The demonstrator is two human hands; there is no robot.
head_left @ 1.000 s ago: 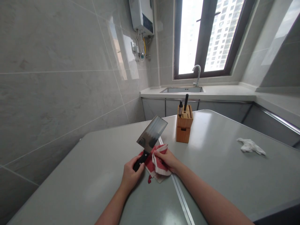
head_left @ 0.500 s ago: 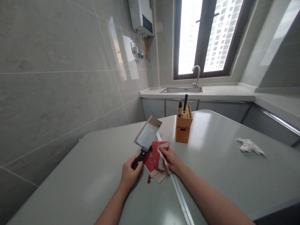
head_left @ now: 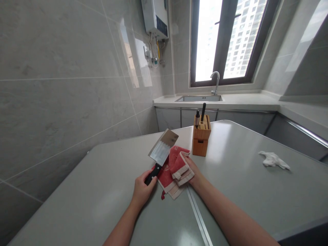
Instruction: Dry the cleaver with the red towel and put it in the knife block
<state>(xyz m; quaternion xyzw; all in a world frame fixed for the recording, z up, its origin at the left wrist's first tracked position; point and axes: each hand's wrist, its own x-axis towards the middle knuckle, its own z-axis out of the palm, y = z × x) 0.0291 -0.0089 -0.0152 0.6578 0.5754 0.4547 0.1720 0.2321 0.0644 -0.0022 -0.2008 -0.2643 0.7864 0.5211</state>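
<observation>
My left hand (head_left: 144,187) is wrapped round the black handle of a cleaver (head_left: 164,147), whose broad steel blade points up and away to the right. A red and cream towel (head_left: 176,169) lies bunched between my hands, partly behind the cleaver's handle and lower blade edge. My right hand (head_left: 194,172) grips the towel from its right side; cloth covers most of those fingers. Just beyond the towel stands a wooden knife block (head_left: 201,136) with two black-handled tools in its slots.
A crumpled white cloth (head_left: 273,160) lies on the table (head_left: 102,191) at the right. A metal strip (head_left: 197,212) runs across the tabletop. Past the far edge are a sink (head_left: 200,98) and faucet (head_left: 216,82) under a window. A tiled wall borders the left.
My right hand has moved slightly up and right, folding the towel over its fingers so they are more hidden. The cleaver has shifted a little to the right in my left hand.
</observation>
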